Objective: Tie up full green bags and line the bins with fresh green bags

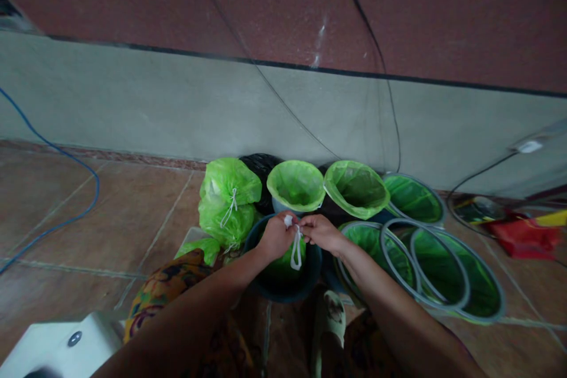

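Left hand (277, 237): fingers (290, 220) pinch white drawstring (296, 253)
Right hand (321, 234): fingers (306, 223) pinch the same drawstring
Below fingers: green bag (283, 266) inside dark bucket (312, 277)
Left of fingers: tied bag (228, 204)
Right of fingers: green-lined hoops (443, 271)
Surface: brown floor tiles (88, 218)
Room: grey wall (266, 112) beyond fingers

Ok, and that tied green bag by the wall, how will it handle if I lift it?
The tied green plastic bag looks floppy, its thin sides crumpling and sagging. It's probably light for its bulk, though contents are hidden.
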### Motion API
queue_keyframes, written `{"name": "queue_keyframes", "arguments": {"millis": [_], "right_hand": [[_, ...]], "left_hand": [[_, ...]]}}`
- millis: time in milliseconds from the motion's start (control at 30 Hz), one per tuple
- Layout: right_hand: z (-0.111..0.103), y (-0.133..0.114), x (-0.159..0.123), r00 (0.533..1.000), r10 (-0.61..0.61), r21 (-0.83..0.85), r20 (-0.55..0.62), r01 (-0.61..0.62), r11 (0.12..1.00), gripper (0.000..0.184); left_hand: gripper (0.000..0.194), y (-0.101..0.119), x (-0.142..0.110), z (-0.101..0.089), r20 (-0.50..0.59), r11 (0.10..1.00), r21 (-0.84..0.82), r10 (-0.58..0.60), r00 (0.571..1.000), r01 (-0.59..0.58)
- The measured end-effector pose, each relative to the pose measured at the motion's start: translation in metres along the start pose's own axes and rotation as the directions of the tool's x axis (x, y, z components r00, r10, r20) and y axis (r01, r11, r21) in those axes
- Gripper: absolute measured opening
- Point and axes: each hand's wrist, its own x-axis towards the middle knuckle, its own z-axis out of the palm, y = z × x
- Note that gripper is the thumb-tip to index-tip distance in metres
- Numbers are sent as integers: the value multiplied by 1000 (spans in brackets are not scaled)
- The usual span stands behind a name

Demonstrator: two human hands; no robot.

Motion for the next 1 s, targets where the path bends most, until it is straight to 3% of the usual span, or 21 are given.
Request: {"name": "queue_keyframes", "arguments": {"millis": [100,200,267,333,433,600,700,833,1000], "right_hand": [[3,-2,-2,984,-162,-338,-74,128,932,18],[6,-6,-9,948,-298,-662,-112,153,734,23],[9,-10,-13,940,-328,-773,-93,140,619,25],[10,-12,-15,942,-328,-814,-71,135,565,26],[9,-11,-12,944,-320,-785,-84,135,604,24],[4,2,-1,956,-290,-480,-31,241,844,29],[1,5,2,967,-255,-364,9,241,900,25],[1,-2,-2,973,-231,-454,-21,197,869,22],[7,-7,-9,969,-229,-707,-94,97,701,24]], "left_hand": [[10,0,2,-2,47,999,-4,-54,997,55],[9,-2,5,-3,85,997,6,-74,994,73],[11,-3,7,-3,102,997,6,-77,992,77],[11,-4,8,-4,107,996,14,-86,991,85],[10,-4,8,-3,93,994,28,-107,990,105],[9,-8,3,0,69,995,39,-99,993,96],[9,-10,2,0,70,994,38,-105,992,102],[6,-9,3,0,51,991,74,-120,991,116],[8,-7,4,-1,79,989,94,-125,989,117]]}}
